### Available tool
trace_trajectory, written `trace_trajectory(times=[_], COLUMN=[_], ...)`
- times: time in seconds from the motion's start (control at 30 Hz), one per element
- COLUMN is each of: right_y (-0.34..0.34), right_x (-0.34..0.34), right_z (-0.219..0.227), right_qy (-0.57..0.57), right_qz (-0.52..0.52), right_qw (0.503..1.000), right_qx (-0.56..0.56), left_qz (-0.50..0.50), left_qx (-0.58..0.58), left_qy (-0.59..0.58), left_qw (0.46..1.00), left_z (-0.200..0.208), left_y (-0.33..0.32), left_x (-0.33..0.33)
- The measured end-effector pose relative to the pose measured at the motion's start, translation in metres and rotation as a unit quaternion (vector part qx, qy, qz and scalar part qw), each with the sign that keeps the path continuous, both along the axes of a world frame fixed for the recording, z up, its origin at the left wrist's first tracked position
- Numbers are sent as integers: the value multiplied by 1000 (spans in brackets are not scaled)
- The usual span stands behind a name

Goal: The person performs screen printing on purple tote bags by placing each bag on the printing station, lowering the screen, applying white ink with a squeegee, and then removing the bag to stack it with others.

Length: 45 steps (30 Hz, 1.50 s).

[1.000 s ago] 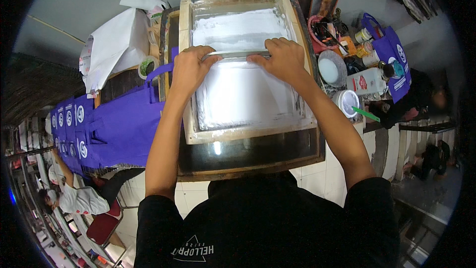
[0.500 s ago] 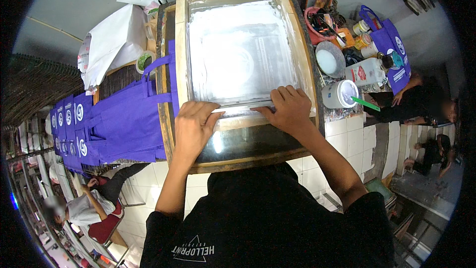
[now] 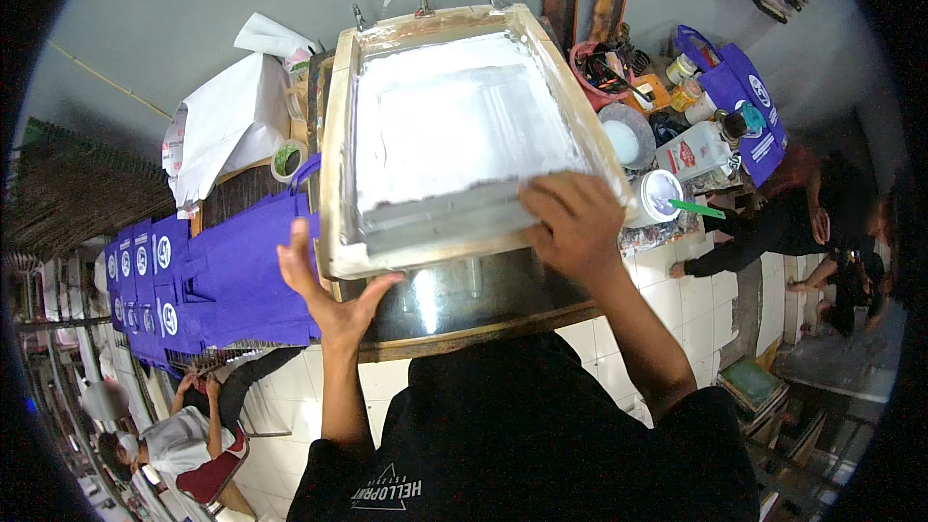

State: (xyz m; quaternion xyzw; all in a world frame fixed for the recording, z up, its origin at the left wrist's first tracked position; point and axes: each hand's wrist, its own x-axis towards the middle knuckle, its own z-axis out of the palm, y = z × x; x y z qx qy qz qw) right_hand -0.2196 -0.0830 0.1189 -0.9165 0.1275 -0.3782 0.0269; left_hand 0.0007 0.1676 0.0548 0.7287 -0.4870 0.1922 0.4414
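A wooden screen-printing frame (image 3: 340, 155) with white ink spread over its mesh (image 3: 454, 126) lies before me, its near edge tilted up off the dark glossy table (image 3: 454, 304). My right hand (image 3: 577, 227) is closed over the near right part of the frame, fingers curled and partly blurred. Beside the near left corner is my left hand (image 3: 333, 285), open, thumb and fingers apart, with nothing in it. A grey band (image 3: 435, 222) runs along the mesh's near end; whether a squeegee lies there I cannot tell. Purple cloth bags (image 3: 242, 261) are laid out at the left.
Metal clamps (image 3: 423, 5) stand at the frame's far edge. To the right are a white ink tub (image 3: 660, 195) with a green stick, a bowl (image 3: 623, 135), a plastic jug (image 3: 694, 150) and a purple bag (image 3: 749, 101). A tape roll (image 3: 288, 160) lies left. Other people sit at both sides.
Both hands were together on a strip at the near end of the mesh. My left hand has come off and opened; my right has shifted right. The frame's near edge has risen.
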Motion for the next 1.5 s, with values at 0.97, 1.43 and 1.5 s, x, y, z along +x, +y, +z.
trace_trajectory(times=[0.97, 1.43, 1.5], right_y=[-101, -121, -121], right_x=[112, 124, 129], right_z=[235, 252, 255], right_qy=[-36, -3, 7], right_qz=[-117, -132, -115], right_qw=[992, 991, 993], right_qx=[8, -3, 14], left_qz=[20, 37, 90], left_qx=[19, 193, 185], left_qy=[-130, -5, 58], left_qw=[991, 981, 977], left_z=[23, -2, -11], left_y=[-172, -62, -67], left_x=[22, 4, 38])
